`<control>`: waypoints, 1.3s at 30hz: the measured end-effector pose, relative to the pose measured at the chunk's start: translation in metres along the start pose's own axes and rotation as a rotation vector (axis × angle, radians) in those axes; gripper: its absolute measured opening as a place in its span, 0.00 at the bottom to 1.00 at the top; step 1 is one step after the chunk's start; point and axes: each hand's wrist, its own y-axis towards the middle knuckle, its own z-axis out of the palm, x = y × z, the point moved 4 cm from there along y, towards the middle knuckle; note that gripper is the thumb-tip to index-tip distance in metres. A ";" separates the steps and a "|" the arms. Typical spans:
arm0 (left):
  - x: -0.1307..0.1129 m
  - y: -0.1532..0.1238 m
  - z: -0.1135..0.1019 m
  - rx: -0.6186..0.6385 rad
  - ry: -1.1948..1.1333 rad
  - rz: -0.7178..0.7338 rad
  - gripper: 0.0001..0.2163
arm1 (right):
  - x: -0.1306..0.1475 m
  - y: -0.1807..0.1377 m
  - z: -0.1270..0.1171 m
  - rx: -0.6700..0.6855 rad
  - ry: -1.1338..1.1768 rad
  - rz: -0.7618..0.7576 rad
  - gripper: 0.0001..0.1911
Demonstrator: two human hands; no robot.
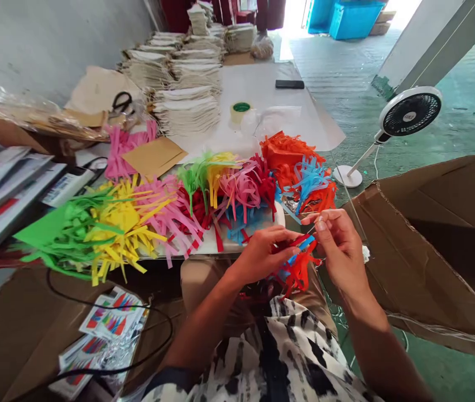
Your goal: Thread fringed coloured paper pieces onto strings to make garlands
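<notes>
My left hand is closed on a bunch of red, blue and orange paper tassels above my lap. To its right, my right hand pinches something thin, seemingly a string, at the top end of the bunch. Past my hands, orange fringed paper and a blue tassel lie at the table's edge. Leftward along the edge run pink, yellow and green tassels. The fingertips of my left hand are partly hidden by the paper strips.
Stacks of white bundles stand on the table near a tape roll and black-handled scissors. A white fan stands at the right, beyond an open cardboard box. Printed cards in plastic lie lower left, near a black cable.
</notes>
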 end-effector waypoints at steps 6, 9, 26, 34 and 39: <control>0.007 -0.002 -0.001 0.113 0.055 -0.057 0.15 | -0.004 -0.002 0.002 -0.013 0.080 0.051 0.11; -0.002 -0.008 -0.010 0.287 0.107 -0.013 0.17 | -0.005 -0.002 0.000 -0.025 0.094 0.046 0.10; 0.006 0.074 -0.032 -0.201 0.925 -0.125 0.30 | -0.015 -0.009 0.006 0.119 0.004 0.054 0.10; -0.011 0.067 -0.063 -0.281 0.895 0.047 0.22 | -0.028 -0.005 0.000 0.045 0.107 0.115 0.10; -0.003 0.092 -0.031 0.053 1.113 0.117 0.16 | -0.023 -0.002 0.003 0.024 0.152 0.108 0.11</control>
